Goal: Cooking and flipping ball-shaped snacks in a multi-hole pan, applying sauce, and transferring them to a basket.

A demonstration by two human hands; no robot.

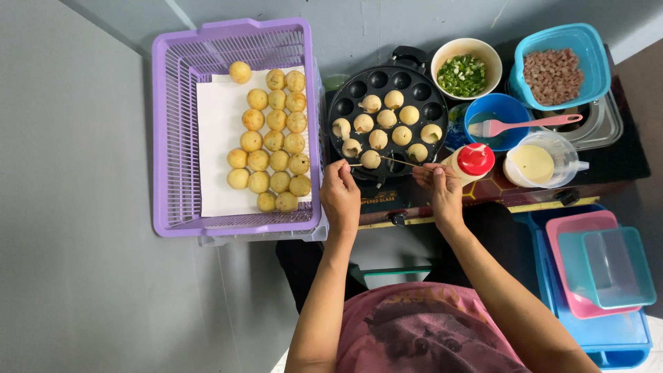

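Dough balls, finished: about twenty lay on white paper in the purple basket (166,138). Dough balls, cooking: eleven sat in the round black pan (342,103); several wells stood empty. Left hand (340,193) and right hand (442,190) each pinched a thin skewer (397,161), tips meeting at the nearest ball (371,159), just beyond both grips.

A grey floor (83,207) carries a purple basket (169,138) and a low black stove (621,155). On the stove sit a round black pan (359,90), a white bowl (442,59), a blue bowl (511,107), a turquoise tub (597,52) and a jug (563,155).
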